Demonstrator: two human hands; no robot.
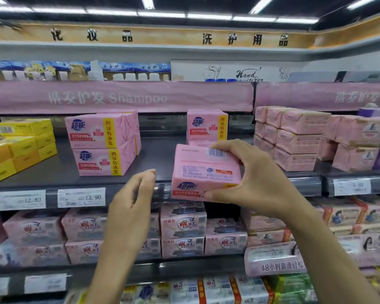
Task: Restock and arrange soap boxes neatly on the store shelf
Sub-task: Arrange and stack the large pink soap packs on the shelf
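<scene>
Right hand grips a pink soap pack, fingers over its top edge by the barcode, thumb under the lower corner. The pack hangs tilted in the air just above the front edge of the shelf, right of the middle. Left hand hovers just beside the pack's left side, fingers loosely bent, holding nothing, not touching the wrapper.

How far along? I'd call it partway. A two-high stack of the same pink packs stands left of the middle, near the front edge, with its logo faces squared to the aisle. A second stack sits toward the back edge, straight behind the held pack, and how many it holds I can't tell. Bare dark shelf runs between and in front of them, so there's room to fill, and this pack is not yet set down. Yellow boxes at the left end and pale pink wrapped bars at the right end look stocked already.

The pack itself is a squat rectangular block in glossy pink wrap. Its fine-print panel and barcode are turned up toward the camera, with the blue brand lettering on the lower face. My read: it wants turning so the logo face fronts the aisle like its neighbours
</scene>
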